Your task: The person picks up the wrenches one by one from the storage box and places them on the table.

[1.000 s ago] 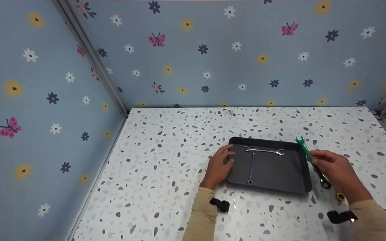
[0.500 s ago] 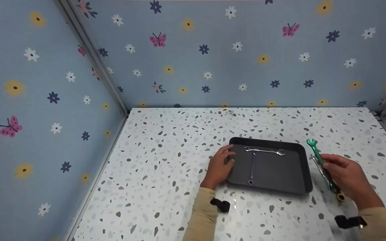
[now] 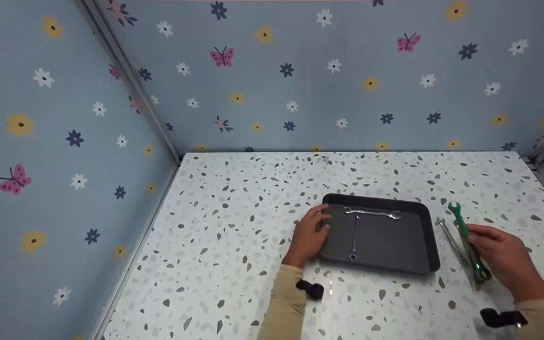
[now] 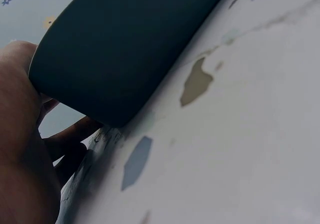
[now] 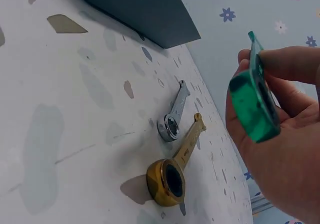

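My right hand [image 3: 508, 255] pinches a green combination wrench [image 3: 461, 224] between thumb and fingers. In the right wrist view the wrench's ring end [image 5: 252, 107] points toward the camera, raised above the table. Below it lie a gold wrench [image 5: 187, 149] and a silver wrench [image 3: 451, 241], side by side to the right of a dark grey tray [image 3: 395, 250]. The gold one is mostly hidden in the head view. My left hand [image 3: 307, 236] holds the tray's left rim, its fingers lapping over the edge. Inside the tray lie a silver open-end wrench [image 3: 373, 213] and a purple wrench [image 3: 355, 238].
The speckled white tabletop [image 3: 234, 245] stretches left of the tray and behind it. Flower-patterned panels [image 3: 272, 80] close off the back and the left side, with metal frame posts [image 3: 130, 80] at the corners.
My right hand has moved right and toward me with the green wrench, away from the tray's right rim. The silver wrench on the table has come into view. My left hand and the tray stay put.
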Tool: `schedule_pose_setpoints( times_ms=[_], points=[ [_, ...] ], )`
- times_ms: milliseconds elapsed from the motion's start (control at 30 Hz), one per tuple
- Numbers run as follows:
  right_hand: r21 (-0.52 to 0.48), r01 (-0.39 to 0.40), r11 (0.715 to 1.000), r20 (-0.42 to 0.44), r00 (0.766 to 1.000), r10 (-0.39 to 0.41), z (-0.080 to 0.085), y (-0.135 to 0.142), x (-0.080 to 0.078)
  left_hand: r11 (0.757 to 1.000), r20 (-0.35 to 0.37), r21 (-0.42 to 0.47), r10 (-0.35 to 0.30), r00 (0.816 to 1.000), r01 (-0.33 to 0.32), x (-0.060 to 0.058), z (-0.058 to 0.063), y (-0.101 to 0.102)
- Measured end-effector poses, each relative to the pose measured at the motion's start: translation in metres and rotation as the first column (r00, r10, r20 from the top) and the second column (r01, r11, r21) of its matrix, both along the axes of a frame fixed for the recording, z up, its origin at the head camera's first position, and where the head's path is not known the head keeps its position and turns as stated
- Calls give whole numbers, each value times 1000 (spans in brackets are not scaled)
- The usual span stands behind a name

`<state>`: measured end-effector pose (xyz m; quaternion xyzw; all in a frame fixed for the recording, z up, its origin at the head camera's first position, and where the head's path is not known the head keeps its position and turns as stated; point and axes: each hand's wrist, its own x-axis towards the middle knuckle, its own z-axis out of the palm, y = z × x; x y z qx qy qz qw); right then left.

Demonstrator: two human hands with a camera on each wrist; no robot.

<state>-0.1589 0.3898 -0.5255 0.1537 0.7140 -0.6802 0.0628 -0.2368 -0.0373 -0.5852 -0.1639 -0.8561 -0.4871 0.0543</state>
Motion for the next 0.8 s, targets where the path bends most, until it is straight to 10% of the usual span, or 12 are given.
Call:
schedule_pose_setpoints(
  times_ms=[800],
  points=[
    [117, 127, 985, 122, 983, -141, -11, 22, -1, 999, 37, -16, 30, 999, -29, 1, -1, 1]
  ],
)
